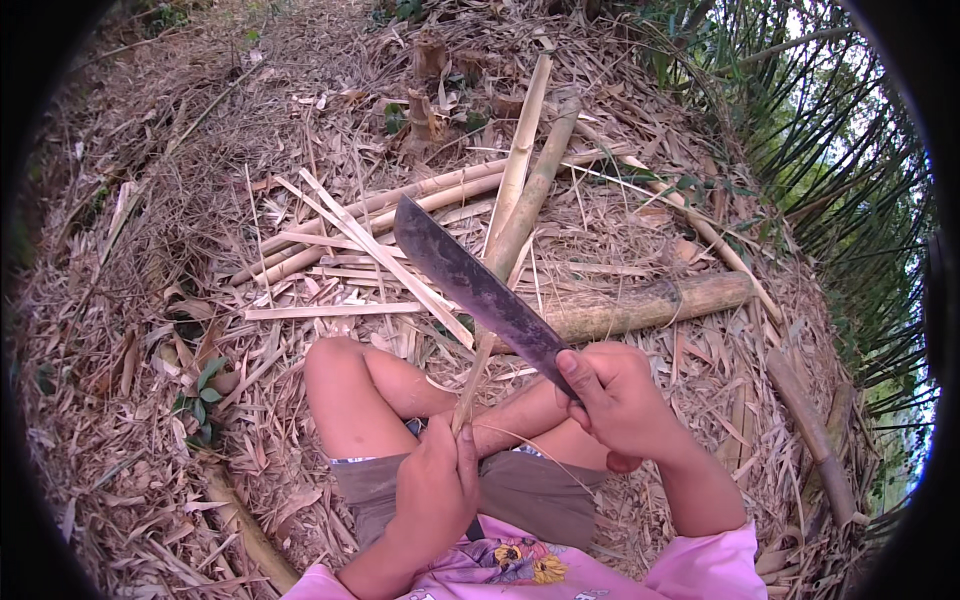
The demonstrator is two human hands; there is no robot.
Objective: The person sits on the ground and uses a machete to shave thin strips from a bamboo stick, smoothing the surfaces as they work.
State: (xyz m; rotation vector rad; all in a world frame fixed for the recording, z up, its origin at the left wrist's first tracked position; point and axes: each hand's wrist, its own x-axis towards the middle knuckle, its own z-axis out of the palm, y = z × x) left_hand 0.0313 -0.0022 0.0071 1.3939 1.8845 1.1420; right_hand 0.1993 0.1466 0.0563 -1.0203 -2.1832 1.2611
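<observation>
My right hand [620,395] is closed around the grip end of a machete [480,290]. Its broad dark blade slants up and to the left, across the middle of the view. In my left hand [437,485], held low over my lap, is the near end of a thin bamboo strip [473,385]. The strip runs up and away from my fist and passes behind the blade. A thin curled shaving [535,447] arcs from beside my left hand toward the right. Whether the blade touches the strip I cannot tell.
Several pale split bamboo strips [330,311] lie ahead of my crossed legs. A thick bamboo pole [640,308] lies crosswise at the right, with a slimmer pole [540,185] leaning past it. Cut stumps [422,118] stand farther off. Dry leaves cover the ground; bamboo grows at the right.
</observation>
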